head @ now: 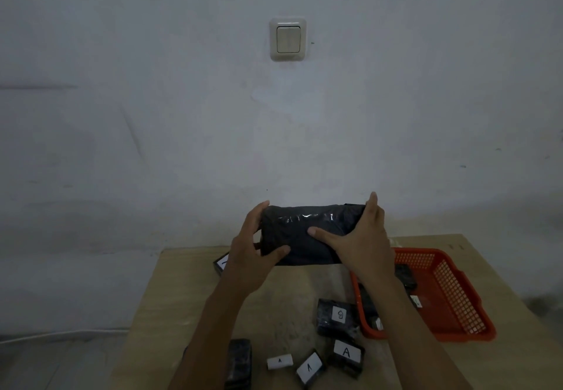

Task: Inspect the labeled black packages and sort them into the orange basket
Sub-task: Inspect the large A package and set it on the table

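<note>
I hold a large black package (pixel 304 228) up in front of me, above the wooden table (pixel 189 292). My left hand (pixel 253 252) grips its left end, thumb on the near face. My right hand (pixel 359 240) grips its right end, fingers over the top edge. No label shows on the side facing me. The orange basket (pixel 451 295) stands on the table to the right with a few black packages inside. Small black packages lie loose on the table: one labeled B (pixel 335 318), two labeled A (pixel 347 356) (pixel 309 370), and one unlabeled side up (pixel 239 362).
A small white labeled piece (pixel 279 361) lies near the front. Another labeled package (pixel 221 263) peeks out behind my left wrist. A plain wall with a light switch (pixel 288 39) rises behind the table. The floor lies to the left of the table.
</note>
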